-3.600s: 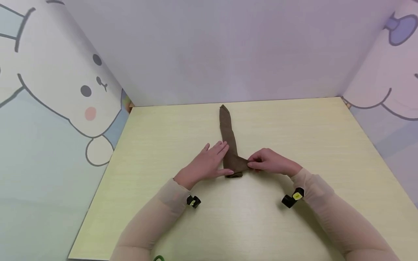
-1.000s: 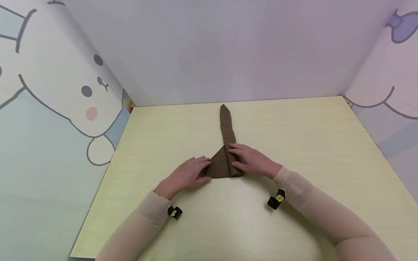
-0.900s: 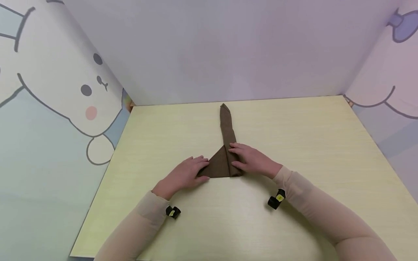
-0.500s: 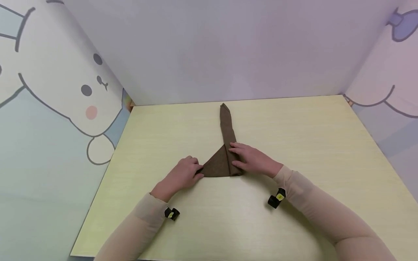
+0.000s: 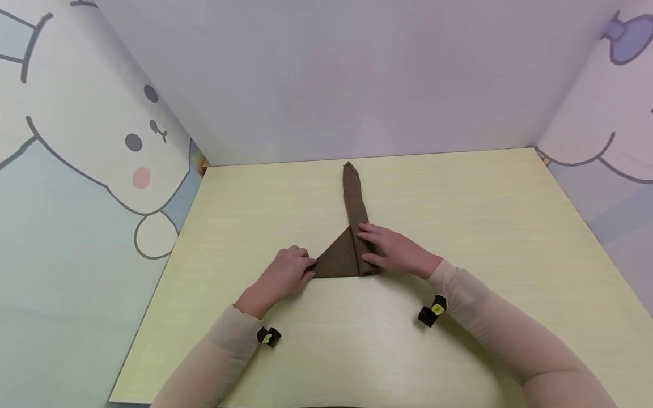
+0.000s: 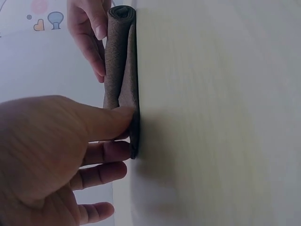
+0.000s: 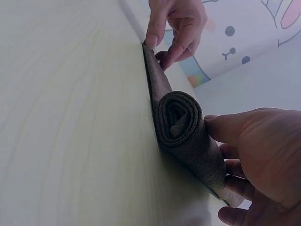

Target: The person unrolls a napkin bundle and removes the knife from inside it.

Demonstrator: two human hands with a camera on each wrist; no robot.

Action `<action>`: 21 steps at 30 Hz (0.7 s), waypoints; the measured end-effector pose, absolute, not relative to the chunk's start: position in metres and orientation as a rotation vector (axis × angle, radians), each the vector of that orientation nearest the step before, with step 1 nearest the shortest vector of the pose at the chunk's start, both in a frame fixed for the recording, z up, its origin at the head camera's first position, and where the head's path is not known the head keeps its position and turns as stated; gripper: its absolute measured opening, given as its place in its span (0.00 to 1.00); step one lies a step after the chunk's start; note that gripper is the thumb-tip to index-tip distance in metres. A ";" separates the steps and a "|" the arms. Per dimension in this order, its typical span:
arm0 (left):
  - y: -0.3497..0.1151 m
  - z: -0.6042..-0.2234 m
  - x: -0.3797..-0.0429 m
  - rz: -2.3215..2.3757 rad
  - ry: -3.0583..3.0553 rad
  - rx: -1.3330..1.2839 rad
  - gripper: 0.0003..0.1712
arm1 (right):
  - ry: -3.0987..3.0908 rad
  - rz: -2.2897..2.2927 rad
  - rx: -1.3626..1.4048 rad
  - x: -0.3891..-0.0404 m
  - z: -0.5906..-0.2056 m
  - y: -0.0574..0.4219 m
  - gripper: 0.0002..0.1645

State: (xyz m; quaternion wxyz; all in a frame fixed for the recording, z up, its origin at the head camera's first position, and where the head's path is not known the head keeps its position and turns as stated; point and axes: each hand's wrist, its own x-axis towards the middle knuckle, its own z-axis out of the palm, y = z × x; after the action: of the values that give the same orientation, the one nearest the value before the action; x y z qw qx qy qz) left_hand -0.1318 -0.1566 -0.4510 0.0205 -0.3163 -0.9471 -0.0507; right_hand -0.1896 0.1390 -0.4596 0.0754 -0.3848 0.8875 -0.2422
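Note:
A brown cloth (image 5: 338, 258) lies on the table, rolled into a long strip (image 5: 353, 192) that points toward the back wall. Its near end spreads left into a flat triangular flap. My left hand (image 5: 283, 277) pinches the flap's outer left corner between thumb and index finger; the left wrist view shows this thumb (image 6: 115, 123) over the corner. On the roll's right side, my right hand (image 5: 400, 252) rests with fingers lightly bent and spread. The right wrist view shows the roll's spiral end (image 7: 178, 120), with the right thumb (image 7: 225, 127) touching its side.
The pale wood-grain table (image 5: 459, 198) extends around the cloth to a plain back wall (image 5: 326, 79). A cartoon-printed wall (image 5: 76, 187) stands at the left, another (image 5: 612, 113) at the right. Small black cameras (image 5: 432, 311) sit on both wrists.
The flap, which earlier pointed right in my right hand's pinch, now spreads left. My left hand has slid left and pinches its corner; my right hand has shifted onto the roll and stays there.

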 end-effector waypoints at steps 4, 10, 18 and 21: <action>-0.152 -0.449 -0.135 -0.231 -2.934 -0.962 0.18 | 2.669 -0.714 -1.143 -0.189 -0.458 0.141 0.35; -0.133 -0.449 -0.150 -0.235 -3.042 -0.954 0.33 | 2.668 -0.771 -1.137 -0.187 -0.456 0.138 0.34; -0.122 -0.457 -0.164 -0.065 -3.182 -1.032 0.39 | 2.691 -0.720 -1.200 -0.185 -0.455 0.127 0.39; -0.124 -0.461 -0.165 0.034 -3.181 -1.055 0.39 | 2.687 -0.658 -1.142 -0.186 -0.459 0.123 0.43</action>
State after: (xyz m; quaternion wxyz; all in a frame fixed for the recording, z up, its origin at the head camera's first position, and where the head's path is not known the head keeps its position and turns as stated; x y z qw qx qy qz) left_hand -0.1655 -0.1235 -0.4605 -0.1046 -0.3131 -0.9439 0.0101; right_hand -0.1860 0.1225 -0.4586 0.0744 -0.3804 0.8954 -0.2193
